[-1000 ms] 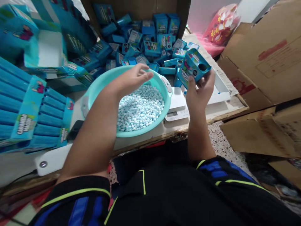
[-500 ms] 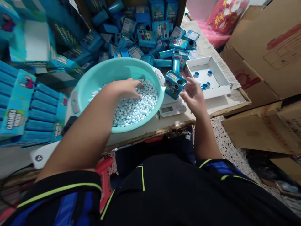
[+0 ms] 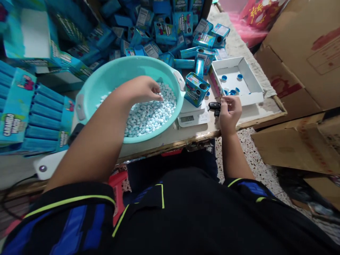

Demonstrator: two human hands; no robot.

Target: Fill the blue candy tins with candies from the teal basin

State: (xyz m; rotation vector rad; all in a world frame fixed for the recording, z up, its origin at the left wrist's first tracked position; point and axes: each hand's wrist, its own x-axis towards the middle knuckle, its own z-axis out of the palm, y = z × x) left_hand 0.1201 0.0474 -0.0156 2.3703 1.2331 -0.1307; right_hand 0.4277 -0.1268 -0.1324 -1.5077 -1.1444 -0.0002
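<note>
My left hand (image 3: 146,89) is over the turquoise basin (image 3: 106,76), its fingers curled together with a few of the small pale-blue candies (image 3: 147,122) at the tips. A blue printed tin (image 3: 197,88) with a round dark hole in its top stands upright on the white kitchen scale (image 3: 195,118), whose display is lit. To the right of the scale, my right hand (image 3: 230,111) has thumb and fingers pinched together; what they hold is too small to make out. Beside those fingers lies a black key fob (image 3: 214,106).
A white open tray (image 3: 252,79) holds several blue caps (image 3: 233,92). Behind the basin, many blue tins (image 3: 166,32) are heaped out of a carton. Blue display boxes (image 3: 18,120) stand at the left. Cardboard boxes (image 3: 297,148) are at the right, and a white device (image 3: 47,164) lies front left.
My right hand has set the tin on the scale, let it go and moved right to beside the key fob. My left hand has gone down into the candies and closed.
</note>
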